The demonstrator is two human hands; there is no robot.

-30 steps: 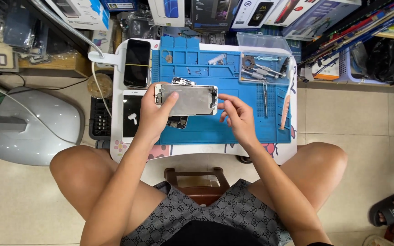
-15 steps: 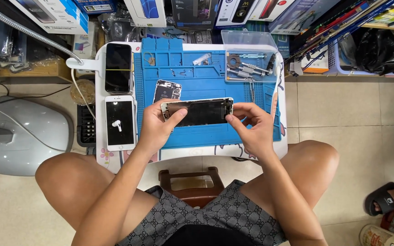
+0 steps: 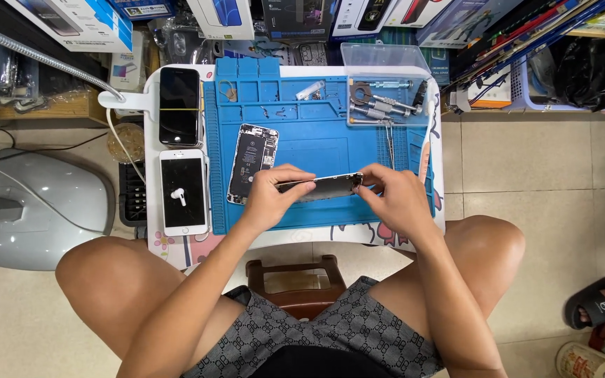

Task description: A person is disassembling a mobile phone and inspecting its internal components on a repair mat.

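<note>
Thin dark phone screen panel (image 3: 320, 187) is gripped edge-on by left hand (image 3: 271, 196) & right hand (image 3: 393, 199), fingers closed on its ends, over blue silicone repair mat (image 3: 316, 140); opened phone body (image 3: 252, 163) lies just left.

The floor (image 3: 526, 168) is laid in pale beige tiles with thin grout lines; a small white surface (image 3: 152, 98) stands on it, its edge rounded; a dark wooden stool (image 3: 295, 276) sits just before it; to the left rests a grey rounded lamp base (image 3: 29, 210) with a flexible metal neck (image 3: 36, 56) arching across the upper left; stacked boxes (image 3: 71, 21) and cluttered shelves (image 3: 526, 42) line the far side; a black sandal (image 3: 596, 308) lies at the lower right; the light is even and bright.
</note>
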